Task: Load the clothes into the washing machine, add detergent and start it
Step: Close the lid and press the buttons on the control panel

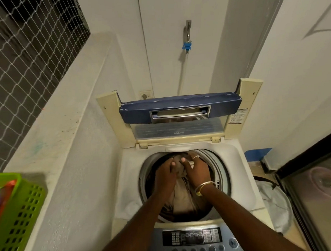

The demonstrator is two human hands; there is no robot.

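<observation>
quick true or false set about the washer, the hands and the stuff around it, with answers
1. The washing machine has its lid raised. True.
2. The left hand and the right hand both grip the clothes in the drum. True.
3. The green basket stands to the right of the machine. False: it sits on the ledge to the left.
4. The bangles are worn on the left side. False: they sit just behind the right hand.
5. A tap with a blue fitting is on the wall behind the machine. True.
</observation>
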